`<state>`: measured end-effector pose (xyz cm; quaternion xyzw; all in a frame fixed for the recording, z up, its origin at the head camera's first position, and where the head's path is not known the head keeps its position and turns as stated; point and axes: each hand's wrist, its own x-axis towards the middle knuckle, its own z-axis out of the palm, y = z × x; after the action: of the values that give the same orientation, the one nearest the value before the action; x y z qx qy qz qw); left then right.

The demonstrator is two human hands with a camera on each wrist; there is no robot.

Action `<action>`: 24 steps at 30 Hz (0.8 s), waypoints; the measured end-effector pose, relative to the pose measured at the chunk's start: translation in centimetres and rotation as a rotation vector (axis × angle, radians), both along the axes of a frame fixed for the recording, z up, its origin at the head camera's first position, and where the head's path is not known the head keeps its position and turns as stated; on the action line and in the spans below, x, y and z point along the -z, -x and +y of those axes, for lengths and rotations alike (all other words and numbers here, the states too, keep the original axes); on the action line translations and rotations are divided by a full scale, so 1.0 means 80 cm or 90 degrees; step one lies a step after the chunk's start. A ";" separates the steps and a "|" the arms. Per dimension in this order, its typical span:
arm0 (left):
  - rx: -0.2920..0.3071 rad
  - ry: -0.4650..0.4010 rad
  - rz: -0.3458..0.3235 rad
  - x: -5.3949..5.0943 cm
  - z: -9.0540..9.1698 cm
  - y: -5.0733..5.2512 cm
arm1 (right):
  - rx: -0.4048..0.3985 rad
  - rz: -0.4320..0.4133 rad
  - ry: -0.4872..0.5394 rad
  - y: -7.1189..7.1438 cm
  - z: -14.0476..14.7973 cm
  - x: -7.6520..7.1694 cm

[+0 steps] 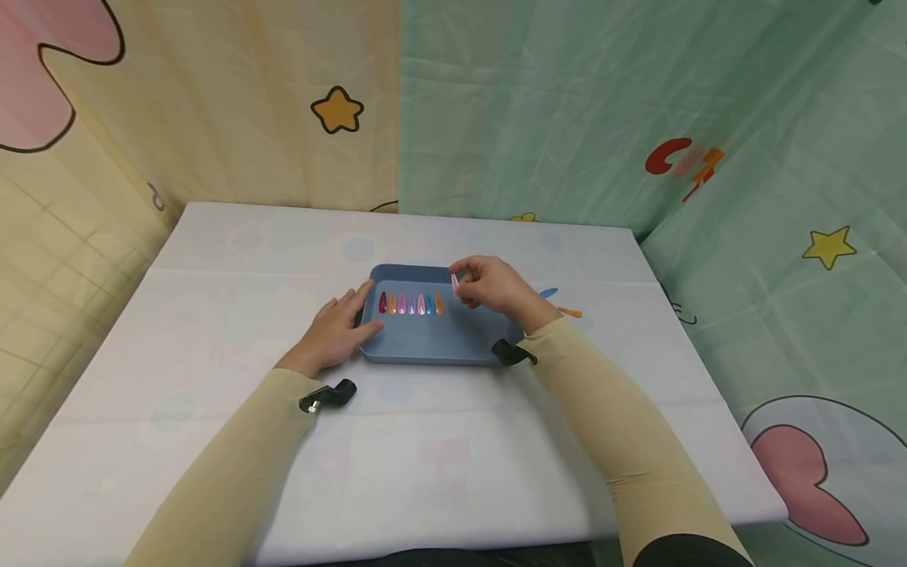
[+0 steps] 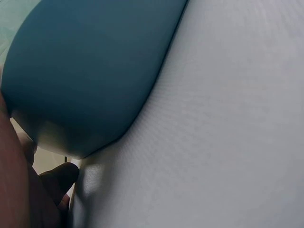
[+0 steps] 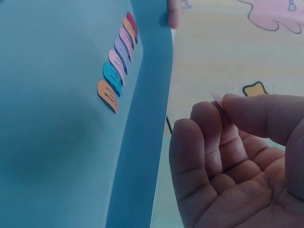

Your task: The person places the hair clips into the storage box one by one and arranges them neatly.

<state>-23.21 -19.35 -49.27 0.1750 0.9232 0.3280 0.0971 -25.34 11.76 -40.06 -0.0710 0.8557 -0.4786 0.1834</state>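
Note:
My right hand [image 1: 496,285] pinches a pink snap hair clip [image 1: 455,282] between thumb and fingertips, above the far side of a blue-grey tray [image 1: 418,345]. In the right wrist view only a small pale tip of this clip [image 3: 216,99] shows past the thumb. Several hair clips lie side by side in a row in the tray, from a red clip [image 1: 383,302] at the left to an orange clip [image 1: 439,305] at the right. My left hand [image 1: 331,332] rests at the tray's left edge, fingers extended and thumb over the rim.
On the white-covered table [image 1: 439,441], right of the tray, lie a blue piece [image 1: 549,292] and an orange piece [image 1: 570,312], both partly hidden by the right wrist. Patterned curtains [image 1: 531,118] hang behind the table and at its sides.

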 end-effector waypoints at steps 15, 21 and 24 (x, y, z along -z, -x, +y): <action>-0.001 -0.001 0.005 0.003 0.000 0.001 | -0.028 -0.007 -0.012 0.000 -0.011 0.026; -0.001 0.003 0.005 0.002 -0.001 0.001 | -0.032 -0.004 -0.025 0.001 -0.010 0.026; 0.000 0.004 0.006 0.002 -0.001 0.001 | -0.029 -0.002 -0.034 0.002 -0.008 0.026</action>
<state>-23.28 -19.43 -49.39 0.1765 0.9245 0.3246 0.0935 -25.50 11.09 -42.11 -0.0845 0.8659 -0.4518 0.1975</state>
